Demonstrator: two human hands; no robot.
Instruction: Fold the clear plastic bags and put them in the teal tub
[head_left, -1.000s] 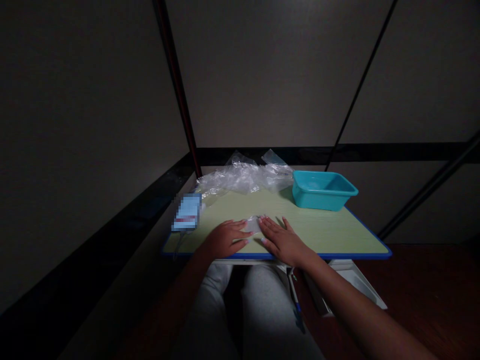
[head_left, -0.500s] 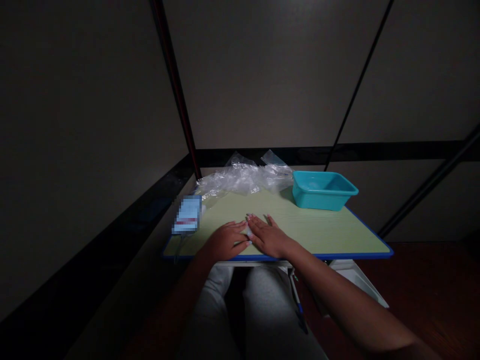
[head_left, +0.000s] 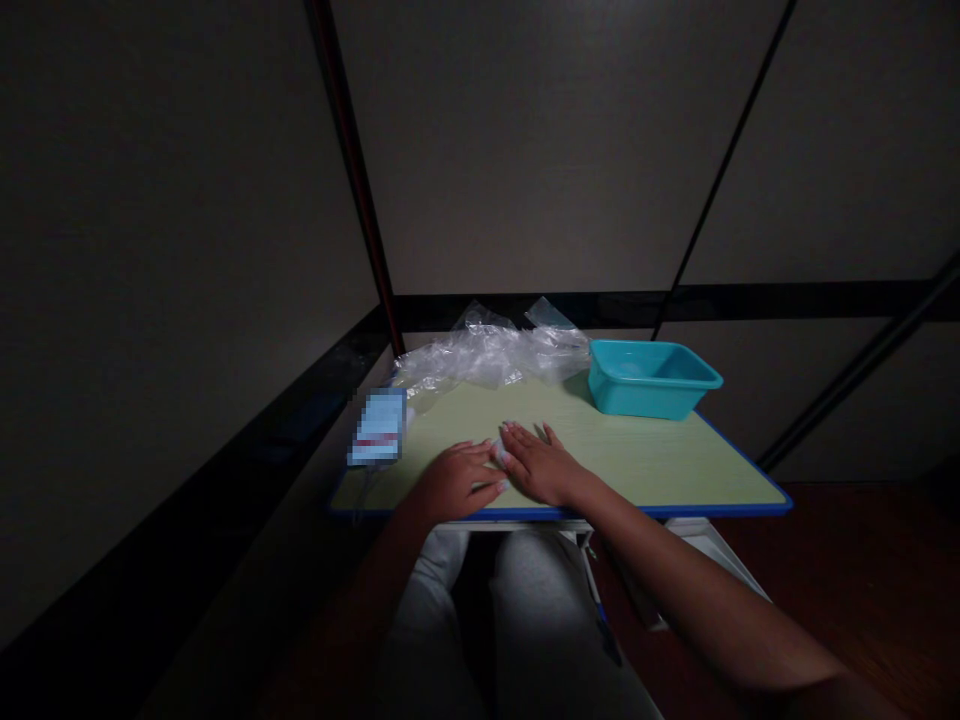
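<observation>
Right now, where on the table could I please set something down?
The widest bare patch of the table lies at the right front, bordered by the right hand, the teal tub and its blue edge. A narrower strip runs between the crumpled plastic and both hands. It is crowded where the left hand meets the right, and along the back.

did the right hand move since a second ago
Yes. The right hand slid left, away from the teal basin, and now lies up against the left hand.
</observation>
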